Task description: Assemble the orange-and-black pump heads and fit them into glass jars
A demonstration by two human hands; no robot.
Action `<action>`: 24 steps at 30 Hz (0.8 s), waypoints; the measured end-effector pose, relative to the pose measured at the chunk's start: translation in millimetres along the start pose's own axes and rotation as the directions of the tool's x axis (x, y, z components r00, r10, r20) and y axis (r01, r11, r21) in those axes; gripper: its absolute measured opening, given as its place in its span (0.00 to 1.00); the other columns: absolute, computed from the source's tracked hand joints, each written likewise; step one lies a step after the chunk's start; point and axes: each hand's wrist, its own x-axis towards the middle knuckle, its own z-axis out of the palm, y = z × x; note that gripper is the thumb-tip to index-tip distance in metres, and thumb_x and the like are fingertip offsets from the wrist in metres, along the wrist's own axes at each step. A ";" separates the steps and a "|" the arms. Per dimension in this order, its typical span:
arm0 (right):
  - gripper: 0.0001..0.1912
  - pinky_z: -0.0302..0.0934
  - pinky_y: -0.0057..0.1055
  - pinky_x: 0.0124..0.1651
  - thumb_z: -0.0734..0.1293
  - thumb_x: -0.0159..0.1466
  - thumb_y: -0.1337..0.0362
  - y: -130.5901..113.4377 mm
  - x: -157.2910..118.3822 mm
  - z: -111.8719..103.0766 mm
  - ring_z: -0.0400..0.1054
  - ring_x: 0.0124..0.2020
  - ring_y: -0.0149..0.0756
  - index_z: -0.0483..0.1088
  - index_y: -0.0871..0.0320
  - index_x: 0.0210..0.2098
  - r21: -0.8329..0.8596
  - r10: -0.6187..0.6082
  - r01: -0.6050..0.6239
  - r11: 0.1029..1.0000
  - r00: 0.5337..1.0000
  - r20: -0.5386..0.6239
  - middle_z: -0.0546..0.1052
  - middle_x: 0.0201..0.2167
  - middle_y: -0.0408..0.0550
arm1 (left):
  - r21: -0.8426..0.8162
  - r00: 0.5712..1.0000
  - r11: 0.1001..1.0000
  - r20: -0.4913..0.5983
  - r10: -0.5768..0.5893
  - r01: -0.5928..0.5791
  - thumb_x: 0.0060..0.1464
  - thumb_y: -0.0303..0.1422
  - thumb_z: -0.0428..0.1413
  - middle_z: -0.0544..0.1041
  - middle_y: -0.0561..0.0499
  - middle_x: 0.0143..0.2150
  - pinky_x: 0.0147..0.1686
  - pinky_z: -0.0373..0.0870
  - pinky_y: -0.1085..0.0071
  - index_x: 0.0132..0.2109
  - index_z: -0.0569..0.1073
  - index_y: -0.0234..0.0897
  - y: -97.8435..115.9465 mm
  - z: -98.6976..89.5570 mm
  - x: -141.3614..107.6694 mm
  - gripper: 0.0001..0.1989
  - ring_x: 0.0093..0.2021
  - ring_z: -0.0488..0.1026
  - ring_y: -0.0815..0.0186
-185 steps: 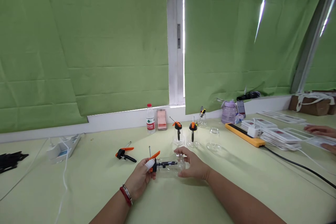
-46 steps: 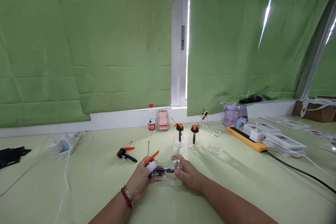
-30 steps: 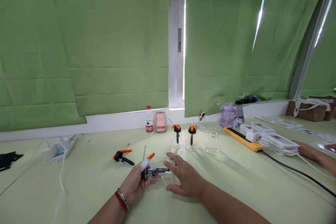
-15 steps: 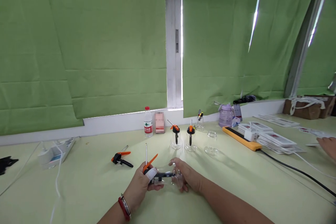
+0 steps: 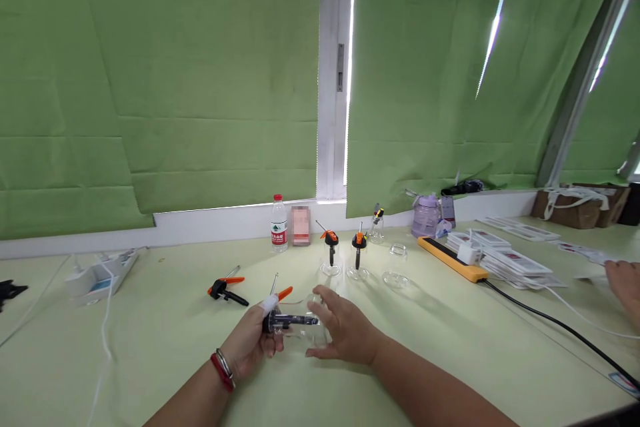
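Note:
My left hand [image 5: 255, 333], a white wrap on its thumb, is closed round the black head end of a clear bottle [image 5: 295, 321] lying sideways. Through its wall a dark tube shows; an orange lever [image 5: 285, 293] and a thin metal spout [image 5: 274, 283] stick up at the head. My right hand [image 5: 345, 330] curves its fingers and thumb round the bottle's wide base end. Left of my hands lies a loose black head with an orange lever [image 5: 226, 289]. Beyond them stand two similar bottles [image 5: 331, 257] [image 5: 358, 257] with their heads fitted, and one clear bottle [image 5: 397, 267] with no head.
A water bottle [image 5: 279, 230] and a pink box-like item [image 5: 301, 225] stand by the wall. Rightward lie an orange power strip [image 5: 450, 260], stacked white cards [image 5: 515, 263] and a black cable [image 5: 545, 313]. Another person's hand [image 5: 624, 283] rests at the right edge. White chargers [image 5: 95, 280] sit left.
The held bottle and both hands have shifted slightly left, and the bottle has turned a little. My right hand's fingers are spread wider round its base. The view has shifted slightly.

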 end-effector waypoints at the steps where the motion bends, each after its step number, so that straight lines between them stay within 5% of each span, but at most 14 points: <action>1: 0.44 0.62 0.42 0.45 0.66 0.53 0.44 -0.1 -1.1 0.0 0.62 0.50 0.49 0.44 0.55 0.60 0.061 0.071 -0.070 0.996 0.998 -0.001 0.59 0.54 0.62 | 0.028 0.998 0.998 0.003 0.056 -0.056 0.52 0.50 0.50 0.75 0.49 0.23 0.08 0.56 0.80 0.30 0.61 0.36 -0.4 2.2 -1.1 0.20 0.13 0.67 0.73; 4: 0.48 0.63 0.40 0.42 0.69 0.47 0.42 -2.4 -3.5 -2.1 0.66 0.40 0.43 0.46 0.57 0.57 0.302 0.321 -0.331 0.894 0.943 0.084 0.66 0.44 0.56 | 0.099 0.984 0.979 0.011 0.180 -0.181 0.51 0.50 0.51 0.71 0.56 0.20 0.08 0.56 0.79 0.32 0.60 0.38 -2.0 7.4 -4.0 0.19 0.13 0.68 0.71; 9: 0.30 0.59 0.27 0.21 0.54 0.60 0.40 -3.1 -5.2 0.4 0.61 0.18 0.27 0.51 0.54 0.52 0.648 0.514 -0.684 0.335 0.709 0.483 0.67 0.29 0.42 | 0.247 0.960 0.931 -0.008 0.278 -0.268 0.50 0.47 0.53 0.67 0.60 0.16 0.08 0.57 0.78 0.34 0.59 0.39 -6.7 11.5 -4.0 0.17 0.13 0.68 0.68; 11: 0.29 0.59 0.28 0.20 0.50 0.62 0.40 -2.1 -5.1 2.1 0.62 0.18 0.28 0.50 0.54 0.53 0.640 0.505 -0.729 0.245 0.659 0.557 0.69 0.30 0.44 | 0.266 0.960 0.927 -0.020 0.279 -0.264 0.50 0.46 0.53 0.67 0.59 0.17 0.08 0.57 0.78 0.34 0.59 0.39 -7.7 11.5 -2.0 0.16 0.13 0.68 0.68; 12: 0.30 0.62 0.30 0.23 0.49 0.62 0.41 -1.8 -4.8 2.1 0.66 0.21 0.31 0.49 0.55 0.55 0.627 0.514 -0.725 0.286 0.668 0.538 0.70 0.33 0.47 | 0.256 0.962 0.932 -0.024 0.271 -0.256 0.50 0.46 0.53 0.68 0.59 0.17 0.09 0.57 0.78 0.34 0.59 0.39 -7.7 11.1 -0.7 0.16 0.13 0.68 0.68; 14: 0.33 0.66 0.39 0.38 0.51 0.63 0.43 -1.7 -3.3 0.1 0.70 0.39 0.40 0.43 0.55 0.60 0.565 0.527 -0.652 0.505 0.752 0.396 0.69 0.45 0.56 | 0.204 0.968 0.952 -0.055 0.244 -0.228 0.50 0.47 0.53 0.70 0.57 0.20 0.08 0.57 0.78 0.34 0.60 0.39 -6.8 9.0 2.3 0.17 0.13 0.68 0.69; 16: 0.42 0.57 0.48 0.53 0.59 0.60 0.44 -2.0 -0.8 -3.6 0.57 0.57 0.49 0.36 0.55 0.63 0.402 0.432 -0.468 0.787 0.883 0.183 0.58 0.58 0.63 | 0.136 0.973 0.971 -0.101 0.209 -0.194 0.51 0.48 0.51 0.72 0.54 0.23 0.08 0.56 0.79 0.35 0.61 0.38 -5.2 5.7 5.2 0.17 0.13 0.68 0.71; 18: 0.46 0.48 0.50 0.59 0.66 0.56 0.49 -2.0 2.1 -6.6 0.43 0.64 0.52 0.36 0.54 0.64 0.164 0.229 -0.234 0.958 0.972 0.048 0.46 0.64 0.62 | 0.081 0.981 0.987 -0.121 0.149 -0.140 0.52 0.49 0.50 0.74 0.51 0.24 0.09 0.56 0.80 0.34 0.62 0.36 -3.7 1.9 7.1 0.18 0.13 0.67 0.73; 21: 0.38 0.50 0.48 0.58 0.66 0.57 0.61 -0.8 5.2 -6.8 0.44 0.63 0.50 0.44 0.51 0.62 -0.091 -0.013 0.014 0.996 1.000 0.017 0.48 0.63 0.59 | 0.039 0.997 0.999 -0.070 0.027 -0.024 0.52 0.50 0.50 0.76 0.46 0.24 0.10 0.56 0.81 0.32 0.64 0.34 -2.2 -2.1 7.1 0.20 0.13 0.66 0.74; 24: 0.34 0.56 0.47 0.55 0.66 0.57 0.59 -0.1 4.7 -2.8 0.53 0.58 0.50 0.51 0.55 0.59 -0.118 -0.050 0.053 0.992 0.998 0.035 0.57 0.57 0.61 | 0.049 0.999 0.999 -0.026 -0.019 0.020 0.52 0.50 0.50 0.76 0.46 0.24 0.10 0.56 0.81 0.31 0.64 0.34 -1.3 -2.0 4.5 0.21 0.13 0.66 0.74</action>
